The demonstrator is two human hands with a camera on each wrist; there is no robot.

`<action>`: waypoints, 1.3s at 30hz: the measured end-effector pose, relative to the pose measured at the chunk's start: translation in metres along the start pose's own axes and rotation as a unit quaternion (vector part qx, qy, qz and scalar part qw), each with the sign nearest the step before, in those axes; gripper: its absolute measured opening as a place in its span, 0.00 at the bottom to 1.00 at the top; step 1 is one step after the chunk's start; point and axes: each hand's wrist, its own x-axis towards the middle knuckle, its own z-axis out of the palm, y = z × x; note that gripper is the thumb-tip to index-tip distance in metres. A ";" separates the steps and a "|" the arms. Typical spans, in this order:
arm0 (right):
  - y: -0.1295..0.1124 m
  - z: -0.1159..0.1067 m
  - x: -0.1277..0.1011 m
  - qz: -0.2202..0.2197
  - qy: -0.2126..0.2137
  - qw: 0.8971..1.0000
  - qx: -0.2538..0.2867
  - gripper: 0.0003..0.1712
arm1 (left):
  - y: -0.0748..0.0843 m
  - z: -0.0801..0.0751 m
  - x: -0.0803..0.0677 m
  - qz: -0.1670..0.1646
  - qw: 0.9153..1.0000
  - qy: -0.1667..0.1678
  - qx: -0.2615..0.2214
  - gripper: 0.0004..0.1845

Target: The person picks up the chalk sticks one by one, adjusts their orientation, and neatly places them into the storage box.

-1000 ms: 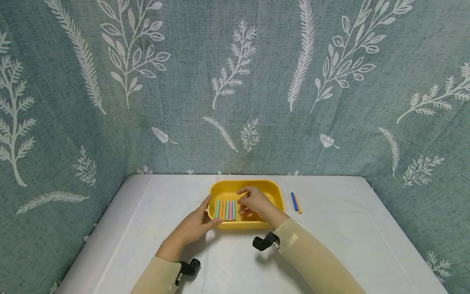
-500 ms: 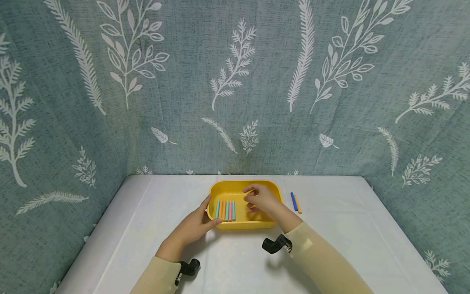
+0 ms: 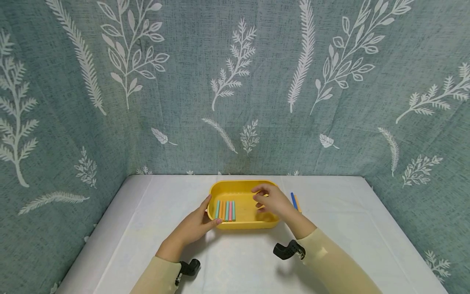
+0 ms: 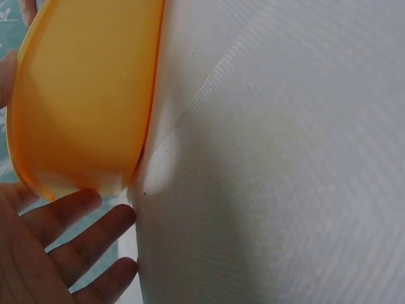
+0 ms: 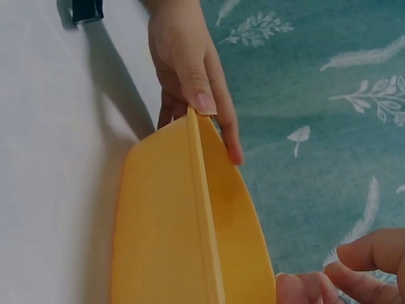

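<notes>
My left hand [image 3: 195,225] holds the left end of a yellow tray [image 3: 242,225], its thumb over the near rim. In the left wrist view, the other fingers [image 4: 76,206] lie straight and spread by the tray's end wall. Several chalk sticks [image 3: 226,210] in green, orange and pink lie side by side in the tray's left half. Over the right half hovers my right hand [image 3: 271,200], fingers loosely bent and holding nothing. The right wrist view catches its fingertips [image 5: 370,253] beyond the tray's rim, while the chalk is hidden behind the tray wall there.
To the tray's right on the white tablecloth [image 3: 349,228] lie a blue stick [image 3: 294,200] and an orange stick [image 3: 298,203], partly covered by my right wrist. A leaf-patterned curtain [image 3: 235,102] rises behind the table and along both sides.
My right hand has drifted rightward over the tray, away from the chalk row, and now partly covers the loose sticks. My left hand and the chalk keep their places.
</notes>
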 end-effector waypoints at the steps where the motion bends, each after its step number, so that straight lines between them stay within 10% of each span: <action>1: 0.000 -0.001 -0.002 -0.003 0.002 1.000 0.000 0.16 | 0.000 0.000 0.000 0.000 1.000 0.000 0.000 0.53; 39: 0.058 -0.078 -0.023 -0.031 0.122 0.989 -0.074 0.16 | 0.000 -0.002 -0.002 0.008 1.000 -0.001 -0.002 0.55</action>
